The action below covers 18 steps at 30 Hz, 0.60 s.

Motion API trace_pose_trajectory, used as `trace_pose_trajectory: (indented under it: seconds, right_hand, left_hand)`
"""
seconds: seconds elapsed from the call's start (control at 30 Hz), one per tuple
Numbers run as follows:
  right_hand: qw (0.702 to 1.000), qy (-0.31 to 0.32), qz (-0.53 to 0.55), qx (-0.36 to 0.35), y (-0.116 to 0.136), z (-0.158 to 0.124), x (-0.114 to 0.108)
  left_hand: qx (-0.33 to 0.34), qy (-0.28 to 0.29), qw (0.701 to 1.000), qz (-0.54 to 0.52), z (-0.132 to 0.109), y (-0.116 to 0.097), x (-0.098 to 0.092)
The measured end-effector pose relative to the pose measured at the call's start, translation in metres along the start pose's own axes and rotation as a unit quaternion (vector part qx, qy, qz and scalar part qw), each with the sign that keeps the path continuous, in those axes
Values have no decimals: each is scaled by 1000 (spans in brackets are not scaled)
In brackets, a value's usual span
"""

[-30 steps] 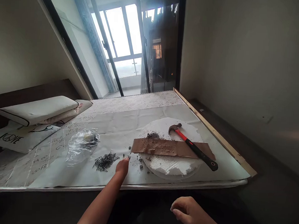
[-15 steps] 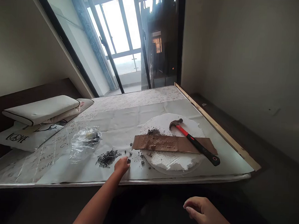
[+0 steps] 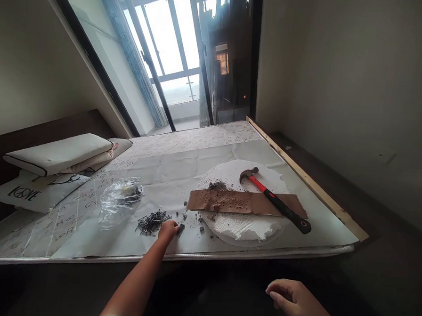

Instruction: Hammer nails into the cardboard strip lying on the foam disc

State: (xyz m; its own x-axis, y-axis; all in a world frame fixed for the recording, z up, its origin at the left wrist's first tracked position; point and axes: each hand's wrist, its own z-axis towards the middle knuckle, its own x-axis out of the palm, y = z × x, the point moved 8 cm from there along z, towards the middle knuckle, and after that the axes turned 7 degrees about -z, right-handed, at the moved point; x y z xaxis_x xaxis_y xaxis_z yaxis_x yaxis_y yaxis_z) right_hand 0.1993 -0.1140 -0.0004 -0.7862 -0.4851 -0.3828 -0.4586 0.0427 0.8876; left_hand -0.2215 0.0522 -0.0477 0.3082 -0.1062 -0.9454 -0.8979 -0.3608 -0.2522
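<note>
My left hand (image 3: 168,230) rests in a loose curl on a pale paper sheet (image 3: 86,236), between a loose pile of dark nails (image 3: 153,222) and a few nails (image 3: 181,229) lying apart. Whether it holds anything is hidden by the fingers. A brown cardboard strip (image 3: 223,202) with many small holes lies across a white foam disc (image 3: 242,228). On them rests a claw hammer (image 3: 274,200) with a red and black handle. My right hand (image 3: 290,296) hangs empty and loosely curled, off the mattress front edge.
A clear plastic bag (image 3: 120,201) lies left of the nails. Dark crumbs are scattered around the foam disc. Pillows (image 3: 57,153) sit at the left. A wooden strip (image 3: 309,182) runs along the mattress right side, beside a wall. A glass door stands ahead.
My right hand has moved to the right. My left hand has curled tighter and shifted slightly left. The camera view has barely moved since the previous frame.
</note>
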Motion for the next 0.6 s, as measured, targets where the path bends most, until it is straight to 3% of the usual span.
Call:
trace_pose_trajectory:
  seconds: [0.27, 0.6]
  right_hand:
    - [1000, 13, 7, 9, -16, 5, 8]
    - [1000, 7, 13, 16, -15, 3, 6]
  left_hand:
    - [-30, 27, 999, 22, 13, 1, 12]
    - [-41, 40, 998, 24, 19, 0, 18]
